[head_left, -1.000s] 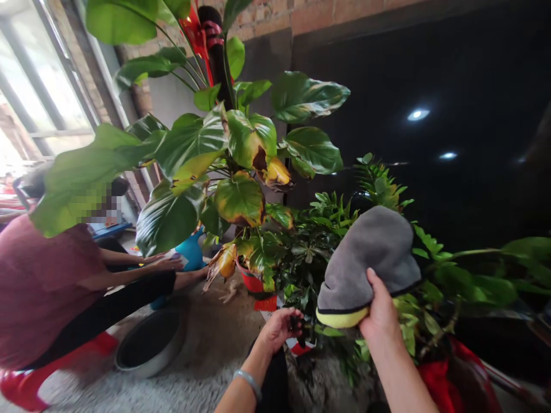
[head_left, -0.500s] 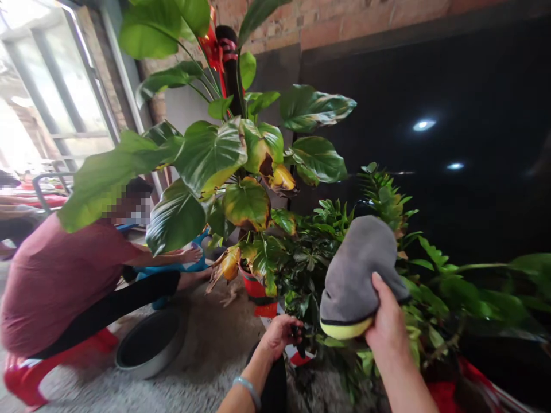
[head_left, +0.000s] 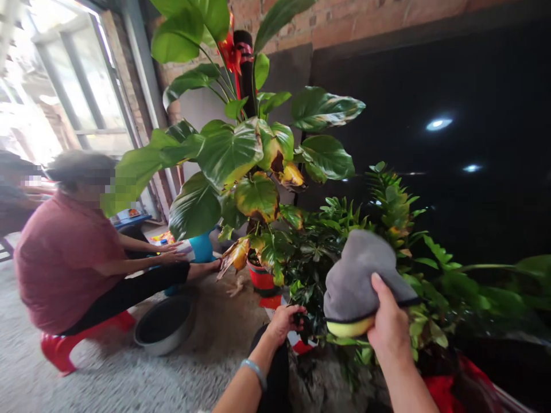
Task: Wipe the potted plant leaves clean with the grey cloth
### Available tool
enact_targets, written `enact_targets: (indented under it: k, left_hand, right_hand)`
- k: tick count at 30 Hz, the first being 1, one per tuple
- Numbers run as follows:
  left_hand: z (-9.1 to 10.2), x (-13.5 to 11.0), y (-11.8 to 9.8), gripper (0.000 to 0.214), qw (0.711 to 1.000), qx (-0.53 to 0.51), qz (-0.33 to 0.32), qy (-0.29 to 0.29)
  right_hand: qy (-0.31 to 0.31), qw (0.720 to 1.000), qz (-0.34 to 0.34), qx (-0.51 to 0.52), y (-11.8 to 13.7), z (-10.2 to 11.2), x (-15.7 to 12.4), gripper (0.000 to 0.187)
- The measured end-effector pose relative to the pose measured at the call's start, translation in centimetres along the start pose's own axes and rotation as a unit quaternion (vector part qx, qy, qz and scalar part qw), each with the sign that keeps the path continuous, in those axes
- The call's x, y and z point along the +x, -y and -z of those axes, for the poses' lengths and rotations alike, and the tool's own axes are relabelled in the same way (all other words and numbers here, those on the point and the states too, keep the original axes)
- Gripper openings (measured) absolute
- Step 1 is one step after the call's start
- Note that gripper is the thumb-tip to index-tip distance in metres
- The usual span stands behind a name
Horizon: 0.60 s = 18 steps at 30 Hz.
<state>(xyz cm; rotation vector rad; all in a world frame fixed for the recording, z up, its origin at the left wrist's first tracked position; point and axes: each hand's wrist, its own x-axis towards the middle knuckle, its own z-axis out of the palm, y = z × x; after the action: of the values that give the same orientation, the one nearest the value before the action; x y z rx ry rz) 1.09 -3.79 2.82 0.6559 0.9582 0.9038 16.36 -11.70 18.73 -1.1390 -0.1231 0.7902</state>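
Note:
My right hand (head_left: 390, 324) holds a grey cloth (head_left: 359, 275) with a yellow underside against the small-leaved green plant (head_left: 321, 252) in front of me. My left hand (head_left: 284, 321) grips the dark lower leaves and stems of that plant, just above a red and white pot (head_left: 297, 344). A silver bangle (head_left: 255, 371) sits on my left wrist. Behind stands a tall plant with big green leaves (head_left: 230, 152), some yellow and brown at the edges, in a red pot (head_left: 261, 278).
A person in a maroon shirt (head_left: 64, 258) squats on a red stool (head_left: 58, 350) at the left, hands by a blue container (head_left: 200, 246). A metal basin (head_left: 166, 324) rests on the grey floor. A black glossy wall (head_left: 451, 149) rises behind; more plants spread right.
The view has swung left, so everything shifted right in frame. My right hand has lowered the cloth onto the plant. The squatting person has straightened a little.

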Motion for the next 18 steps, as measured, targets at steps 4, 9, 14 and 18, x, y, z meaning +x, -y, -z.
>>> enact_targets:
  k: [4,9,14,18]
  left_hand:
    - [-0.3,-0.1,0.3,0.017,0.995,0.065,-0.044,-0.063]
    - [0.1,-0.3,0.5,0.016,0.959,0.126,-0.154,-0.202]
    - [-2.6,-1.4,-2.0,0.014,0.833,0.246,-0.388,-0.308]
    - [-7.8,-1.5,-5.7,0.02,0.768,0.342,-0.487,-0.237]
  right_hand:
    - [0.066,0.985,-0.155,-0.028,-2.9,0.6,1.2,0.049]
    - [0.147,0.95,-0.228,-0.152,-9.7,8.0,1.8,0.053]
    - [0.129,0.961,-0.115,-0.218,-10.3,11.4,3.3,0.042]
    - [0.146,0.949,-0.111,-0.257,-9.8,11.6,3.2,0.047]
